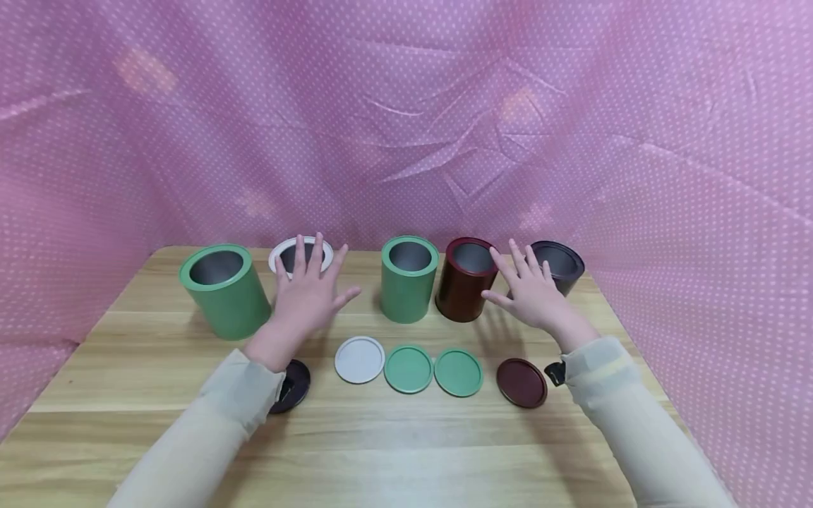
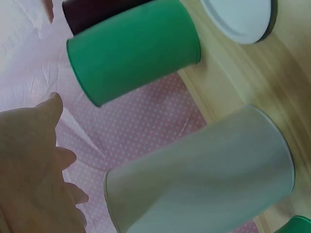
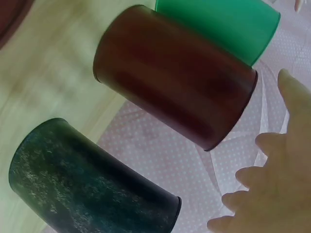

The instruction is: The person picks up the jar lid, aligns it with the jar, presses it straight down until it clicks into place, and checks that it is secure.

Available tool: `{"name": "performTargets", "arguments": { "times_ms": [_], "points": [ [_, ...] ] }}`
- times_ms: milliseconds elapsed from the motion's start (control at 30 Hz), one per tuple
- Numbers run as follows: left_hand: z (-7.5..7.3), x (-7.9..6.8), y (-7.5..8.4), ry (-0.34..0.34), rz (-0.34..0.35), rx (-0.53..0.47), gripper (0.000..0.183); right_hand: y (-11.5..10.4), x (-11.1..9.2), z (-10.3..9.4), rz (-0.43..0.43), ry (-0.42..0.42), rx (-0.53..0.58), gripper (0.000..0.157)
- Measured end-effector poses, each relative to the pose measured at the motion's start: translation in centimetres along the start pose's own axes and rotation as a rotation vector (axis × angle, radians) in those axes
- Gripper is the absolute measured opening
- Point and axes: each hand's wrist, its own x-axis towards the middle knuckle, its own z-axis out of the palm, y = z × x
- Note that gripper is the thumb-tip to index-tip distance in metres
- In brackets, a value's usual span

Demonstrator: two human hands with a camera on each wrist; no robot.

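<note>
While the left hand [image 1: 306, 300], grip wide and empty, hovers near the white can [image 2: 204, 177], the right hand [image 1: 535, 298], likewise spread and empty, hovers by the red can [image 1: 460, 293] and black can [image 3: 92, 182] on the table [image 1: 381, 458].

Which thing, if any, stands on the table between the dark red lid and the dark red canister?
Nothing visible: only shaded tabletop lies between the dark red lid and the dark red canister. The nearest green lid lies left of that path.

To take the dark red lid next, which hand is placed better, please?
Probably the right hand: it is empty, and the dark red lid lies nearer to it. The left hand hovers by the white canister.
</note>
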Motion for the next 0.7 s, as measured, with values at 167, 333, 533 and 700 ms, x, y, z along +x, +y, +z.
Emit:
{"name": "performTargets", "arguments": {
  "times_ms": [167,333,533,700],
  "points": [
    [0.4,-0.6,1.2,-0.001,0.012,0.031,0.077,-0.1,-0.8,0.6,-0.066,0.013,-0.01,0.081],
    [0.7,-1.2,2.3,0.036,0.044,0.027,0.074,-0.6,-1.4,1.4,-0.123,0.031,-0.026,0.081],
    [1.5,-2.3,3.5,0.064,0.074,0.035,0.074,-1.9,-2.1,2.7,-0.211,0.059,0.01,0.08],
    [2.9,-3.3,4.4,0.038,0.118,0.025,0.075,-2.9,-2.9,4.2,-0.271,0.049,0.076,0.078]
  ]
}}
